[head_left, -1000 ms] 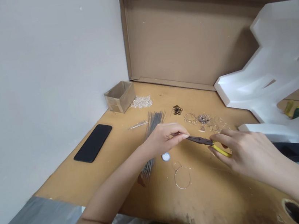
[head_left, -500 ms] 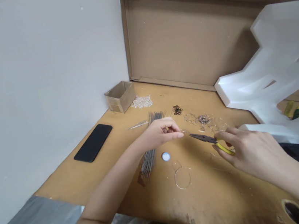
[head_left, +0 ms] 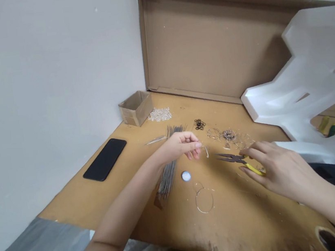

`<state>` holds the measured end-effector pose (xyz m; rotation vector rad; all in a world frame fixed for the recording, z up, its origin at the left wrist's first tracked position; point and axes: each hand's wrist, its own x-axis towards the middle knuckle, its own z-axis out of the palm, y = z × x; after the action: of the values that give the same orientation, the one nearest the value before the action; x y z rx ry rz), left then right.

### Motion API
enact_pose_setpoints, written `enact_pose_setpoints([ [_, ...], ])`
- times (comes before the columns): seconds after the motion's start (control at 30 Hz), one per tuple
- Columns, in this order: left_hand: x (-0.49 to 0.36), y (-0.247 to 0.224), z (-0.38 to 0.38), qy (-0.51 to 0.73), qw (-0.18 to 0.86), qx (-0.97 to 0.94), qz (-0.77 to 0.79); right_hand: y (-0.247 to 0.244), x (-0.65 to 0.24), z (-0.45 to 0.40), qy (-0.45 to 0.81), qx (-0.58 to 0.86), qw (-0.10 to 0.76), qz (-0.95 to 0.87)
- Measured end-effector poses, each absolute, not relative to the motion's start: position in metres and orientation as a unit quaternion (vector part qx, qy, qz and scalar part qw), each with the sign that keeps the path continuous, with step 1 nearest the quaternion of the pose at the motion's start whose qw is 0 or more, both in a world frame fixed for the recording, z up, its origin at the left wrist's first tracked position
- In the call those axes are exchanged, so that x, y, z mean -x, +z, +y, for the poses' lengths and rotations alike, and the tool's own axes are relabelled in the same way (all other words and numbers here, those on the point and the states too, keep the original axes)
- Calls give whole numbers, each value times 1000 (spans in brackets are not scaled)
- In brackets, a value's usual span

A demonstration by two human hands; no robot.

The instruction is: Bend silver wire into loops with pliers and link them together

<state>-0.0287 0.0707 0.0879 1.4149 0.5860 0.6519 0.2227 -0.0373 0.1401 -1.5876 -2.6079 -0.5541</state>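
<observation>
One thin wire [head_left: 207, 153] is pinched in the left hand [head_left: 191, 145], its inner end hidden there; the right hand [head_left: 273, 165] grips pliers [head_left: 232, 158], covering most of the handles. Tabletop [head_left: 244, 214] runs from below the pliers to its near edge. Against the earlier frame, the plier jaws have parted.

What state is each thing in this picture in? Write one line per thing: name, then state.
Left hand: pinching a bent wire.
Right hand: closed around the pliers.
Pliers: jaws apart, nothing between them.
Phone: lying flat, face dark.
Cardboard box: open at the top.
Straight wires: loosely bunched, partly hidden.
Round disc: lying flat.
Black rings: heaped.
Clear pieces: heaped.
</observation>
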Motion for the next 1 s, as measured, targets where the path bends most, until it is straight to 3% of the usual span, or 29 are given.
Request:
enact_pose_setpoints([
  [0.37,27,76,76,213,714,-616,255,149,-215,-51,-225,402,71,-885],
  [0.43,24,76,74,202,706,-625,266,146,-206,-50,-160,451,132,-868],
  [0.53,17,76,67,188,694,-637,280,132,-188,-42,55,544,252,-799],
  [0.67,13,78,60,177,691,-643,277,108,-169,-25,240,563,327,-720],
  [0.9,19,82,61,194,734,-611,224,98,-165,-15,328,551,376,-669],
  [1.0,18,80,62,190,761,-588,196,97,-169,-16,305,556,370,-679],
])
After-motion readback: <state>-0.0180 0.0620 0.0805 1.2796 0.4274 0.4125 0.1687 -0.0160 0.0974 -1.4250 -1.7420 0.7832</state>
